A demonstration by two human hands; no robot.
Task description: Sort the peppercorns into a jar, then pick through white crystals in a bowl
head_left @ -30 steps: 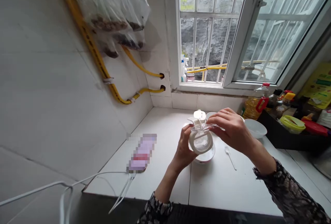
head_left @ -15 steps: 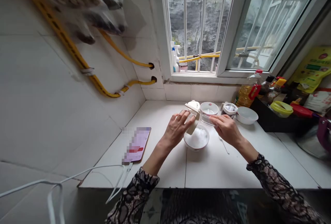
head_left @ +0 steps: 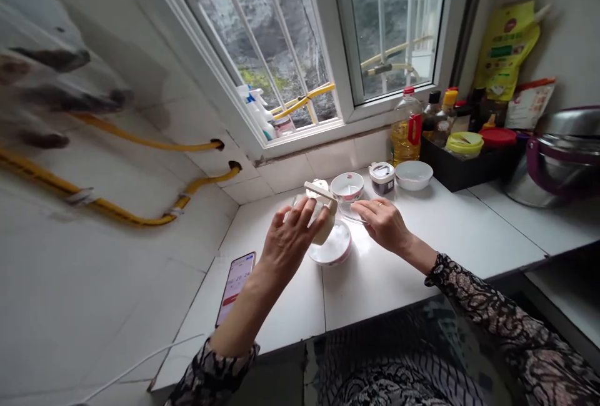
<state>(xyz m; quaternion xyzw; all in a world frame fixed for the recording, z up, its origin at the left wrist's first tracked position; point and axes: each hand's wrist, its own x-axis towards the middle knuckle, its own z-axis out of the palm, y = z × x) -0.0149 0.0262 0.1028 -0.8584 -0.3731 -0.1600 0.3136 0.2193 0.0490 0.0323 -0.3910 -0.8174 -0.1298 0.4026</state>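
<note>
My left hand (head_left: 291,231) is wrapped round a small seasoning jar (head_left: 324,231) with a cream-coloured top, tipped above a white bowl (head_left: 338,262). White, grainy-looking stuff (head_left: 335,240) lies in that bowl. With closed fingertips, my right hand (head_left: 383,223) pinches the edge of a clear, see-through piece (head_left: 349,210) just right of the jar. Its exact kind I cannot make out. Behind them stand a patterned bowl (head_left: 347,187) and a white-lidded jar (head_left: 382,178). Part of the tipped jar is hidden behind my left fingers.
A plain white bowl (head_left: 414,176) stands at the back right, near an oil bottle (head_left: 405,134) and a black box (head_left: 462,168) of seasonings. Far right is a metal pot (head_left: 557,156). A phone (head_left: 235,284) lies left, beside my left forearm.
The view has swung to the right and tilted, so everything sits further left in it. Both hands keep their grips, and the jar is still tipped over the bowl.
</note>
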